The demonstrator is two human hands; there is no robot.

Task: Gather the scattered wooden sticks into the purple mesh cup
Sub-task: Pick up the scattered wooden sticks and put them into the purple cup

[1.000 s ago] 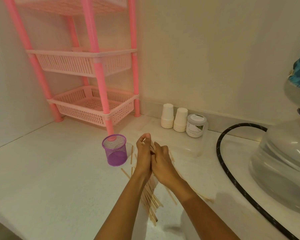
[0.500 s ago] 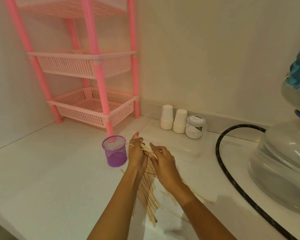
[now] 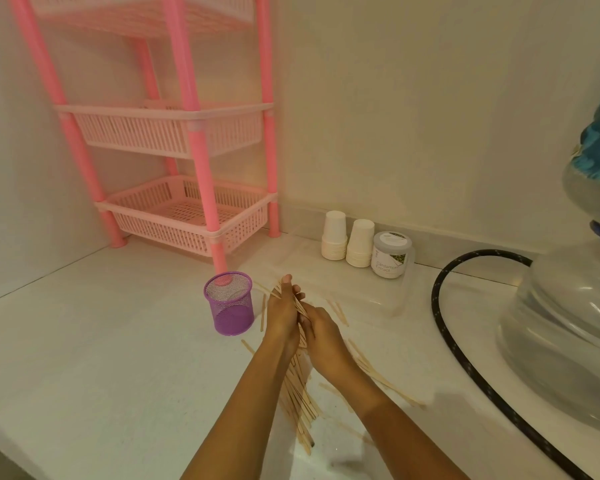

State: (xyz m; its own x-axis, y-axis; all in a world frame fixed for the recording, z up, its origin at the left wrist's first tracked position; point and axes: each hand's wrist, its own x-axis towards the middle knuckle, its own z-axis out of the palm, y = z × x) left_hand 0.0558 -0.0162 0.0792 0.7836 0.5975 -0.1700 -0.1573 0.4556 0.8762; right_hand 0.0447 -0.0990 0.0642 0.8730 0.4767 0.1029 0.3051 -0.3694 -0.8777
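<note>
Both hands meet over the white counter (image 3: 101, 341), close together around one bundle of wooden sticks (image 3: 298, 393). Her left hand (image 3: 281, 317) has its fingers curled round the upper part of the bundle, thumb pointing up. Her right hand (image 3: 323, 337) sits just beside it at 4 o'clock, its fingers curled in against the same sticks (from where I stand the fingertips are hidden behind the left hand). The bundle slants down from the hands toward 6 o'clock, its lower ends fanned out on the counter.

Taking the hands as the middle of the dial, the purple mesh cup (image 3: 228, 303) stands upright at 9 o'clock, just beside the left hand but not touching it. I cannot see any sticks inside it. Loose sticks (image 3: 388, 379) lie flat on the counter at 4 to 5 o'clock, a few more at 1 to 2 o'clock, and one or two between the cup and the left hand.

At 11 o'clock a pink basket rack (image 3: 191, 133) stands in the corner, one leg right behind the cup. At 1 o'clock, against the wall, are two stacks of white paper cups (image 3: 334, 235) and a lidded jar (image 3: 390, 254). At 3 o'clock a black hose (image 3: 444, 306) curves across the counter, with a large clear water bottle (image 3: 568, 323) beyond it.
</note>
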